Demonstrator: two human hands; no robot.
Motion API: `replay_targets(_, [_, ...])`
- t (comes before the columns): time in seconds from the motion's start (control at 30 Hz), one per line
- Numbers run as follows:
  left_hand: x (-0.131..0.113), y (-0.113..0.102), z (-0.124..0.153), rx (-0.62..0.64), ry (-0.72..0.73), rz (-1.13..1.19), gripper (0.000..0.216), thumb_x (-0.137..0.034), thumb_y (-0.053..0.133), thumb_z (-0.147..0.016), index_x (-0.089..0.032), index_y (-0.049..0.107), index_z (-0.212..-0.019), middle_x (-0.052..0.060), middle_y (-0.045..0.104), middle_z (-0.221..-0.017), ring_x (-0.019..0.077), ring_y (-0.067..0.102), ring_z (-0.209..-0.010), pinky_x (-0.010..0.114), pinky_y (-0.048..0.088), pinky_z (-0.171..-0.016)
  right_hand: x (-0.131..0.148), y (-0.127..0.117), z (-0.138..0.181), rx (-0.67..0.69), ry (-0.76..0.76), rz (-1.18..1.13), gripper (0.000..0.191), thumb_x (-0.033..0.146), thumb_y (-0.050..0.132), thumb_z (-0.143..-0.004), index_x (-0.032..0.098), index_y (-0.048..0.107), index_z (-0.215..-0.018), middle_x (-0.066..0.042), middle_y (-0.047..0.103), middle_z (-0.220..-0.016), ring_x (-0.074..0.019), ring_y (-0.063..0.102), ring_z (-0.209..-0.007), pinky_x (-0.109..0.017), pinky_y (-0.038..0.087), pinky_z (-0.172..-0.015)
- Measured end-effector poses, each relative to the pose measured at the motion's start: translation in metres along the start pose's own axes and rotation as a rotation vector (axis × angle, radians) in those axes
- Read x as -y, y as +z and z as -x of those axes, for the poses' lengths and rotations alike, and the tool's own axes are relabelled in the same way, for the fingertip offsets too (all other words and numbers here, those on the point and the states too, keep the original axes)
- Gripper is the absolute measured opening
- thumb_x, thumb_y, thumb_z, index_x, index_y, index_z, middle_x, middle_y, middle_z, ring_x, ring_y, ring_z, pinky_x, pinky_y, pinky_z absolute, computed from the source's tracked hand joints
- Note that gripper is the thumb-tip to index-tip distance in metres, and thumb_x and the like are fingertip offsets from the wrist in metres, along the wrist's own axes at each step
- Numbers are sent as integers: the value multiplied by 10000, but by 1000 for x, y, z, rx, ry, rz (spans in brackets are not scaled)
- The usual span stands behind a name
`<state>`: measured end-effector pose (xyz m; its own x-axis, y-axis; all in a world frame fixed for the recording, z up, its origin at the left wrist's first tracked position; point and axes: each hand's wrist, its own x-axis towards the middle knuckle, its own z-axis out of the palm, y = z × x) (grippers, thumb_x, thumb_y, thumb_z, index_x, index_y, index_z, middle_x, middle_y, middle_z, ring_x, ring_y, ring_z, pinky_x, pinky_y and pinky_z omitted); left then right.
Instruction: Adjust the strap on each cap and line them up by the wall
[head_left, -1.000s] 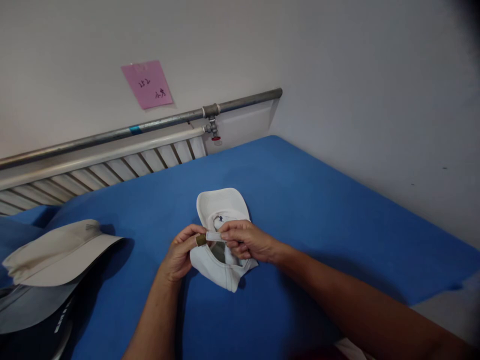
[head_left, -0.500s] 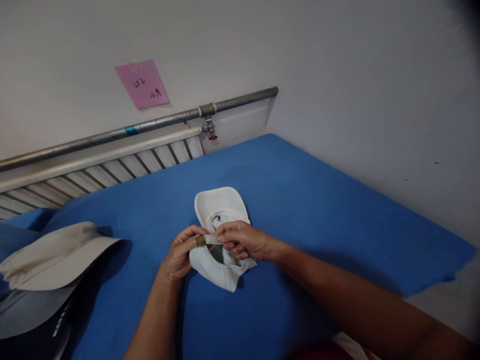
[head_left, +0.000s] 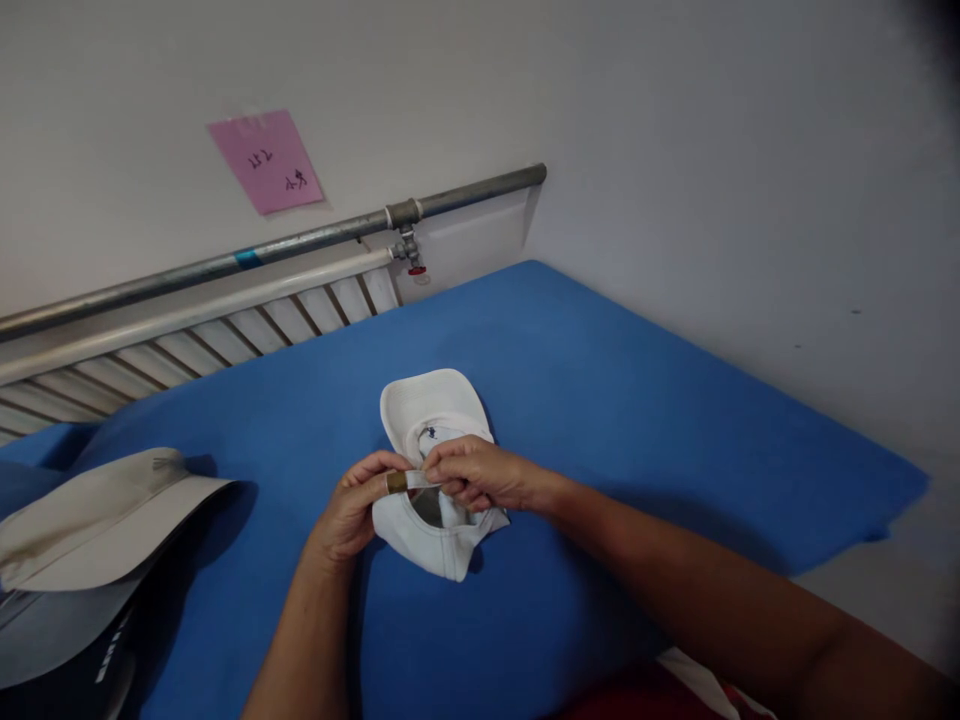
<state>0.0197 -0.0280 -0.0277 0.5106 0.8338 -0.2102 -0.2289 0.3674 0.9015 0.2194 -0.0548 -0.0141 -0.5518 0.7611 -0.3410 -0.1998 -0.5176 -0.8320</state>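
A white cap (head_left: 424,404) lies on the blue cloth (head_left: 615,400), its brim pointing away from me and a small dark logo showing on its front. Both hands work at its back strap. My left hand (head_left: 352,512) pinches the brass buckle (head_left: 397,482) between thumb and fingers. My right hand (head_left: 474,474) pinches the white strap (head_left: 417,480) that runs into the buckle. The two hands almost touch above the cap's back opening.
A stack of caps (head_left: 90,520), beige on top with grey and dark ones beneath, lies at the left edge. A radiator (head_left: 187,345) and a metal pipe (head_left: 315,238) with a red valve run along the wall. A pink note (head_left: 266,160) hangs above.
The hands have drawn closer together on the strap, so less strap shows between them. The view has shifted slightly; the cap stays in place.
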Motion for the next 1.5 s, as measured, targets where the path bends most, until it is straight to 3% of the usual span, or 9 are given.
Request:
replay_targets(0.17, [-2, 3, 1, -15, 26, 9, 199, -268, 816, -614, -151, 719, -741, 41, 719, -727, 138, 650, -619, 220, 503, -608, -3, 4, 1, -67, -85, 64, 85, 228, 624, -770, 163, 572, -788, 84, 440, -538, -8, 283, -352, -144, 189, -325])
replay_targets(0.3, [-2, 4, 1, -21, 31, -1, 194, -269, 817, -613, -153, 713, -728, 28, 707, -696, 123, 641, -603, 202, 495, -591, -7, 5, -1, -46, -163, 38, 130, 258, 666, -765, 173, 590, -827, 84, 463, -554, -8, 307, -360, -143, 197, -328])
replay_targets(0.97, [-1, 6, 0, -62, 68, 35, 216, -248, 838, -566, -159, 690, -694, 6, 695, -718, 122, 648, -624, 214, 517, -613, -9, 5, -4, -3, -180, -16, 164, 265, 708, -745, 159, 603, -815, 74, 494, -577, -2, 318, -380, -146, 181, -350])
replay_targets(1.3, [-1, 7, -1, -60, 25, 42, 218, -256, 836, -596, -171, 692, -736, -1, 696, -695, 118, 646, -608, 211, 513, -604, -17, 6, -9, -118, -295, 56, 119, 265, 663, -773, 169, 610, -819, 67, 489, -577, -7, 323, -391, -145, 197, -353])
replay_targets(1.5, [-4, 4, 1, -2, 13, 36, 185, -266, 814, -629, -175, 712, -754, 17, 698, -716, 123, 646, -634, 204, 506, -621, -14, 5, -9, -81, -251, 35, 87, 229, 650, -768, 162, 601, -792, 63, 488, -571, -13, 357, -389, -136, 219, -346])
